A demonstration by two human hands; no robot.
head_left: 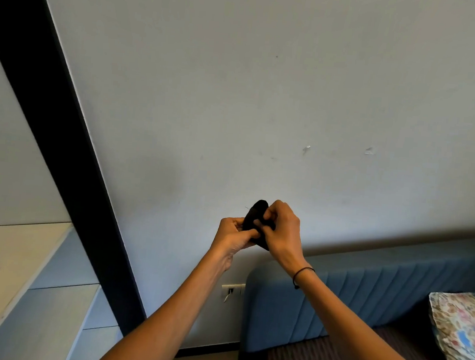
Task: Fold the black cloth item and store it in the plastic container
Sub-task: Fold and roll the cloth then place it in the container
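The black cloth item (257, 216) is bunched small, held in the air before the pale wall (268, 82), its long axis near upright, top tilted slightly right. The left hand (232, 237) pinches its lower left; the right hand (282, 229) pinches its right side. A blue padded headboard (378, 292) stands below right, a floral pillow (461, 328) on the bed, a wall socket (232, 290) beneath the hands, and a pale counter (8, 260) at the left edge.

**Two bare arms, one thin wrist cord**

Both forearms are bare from the lower edge of the picture up to the hands, with no sleeves showing. The left hand (232, 237) wears nothing: no ring, watch or glove. The right hand (282, 229) is also ungloved. Around the right wrist sits a thin black cord bracelet (302, 273) with a small knot or bead hanging from it.
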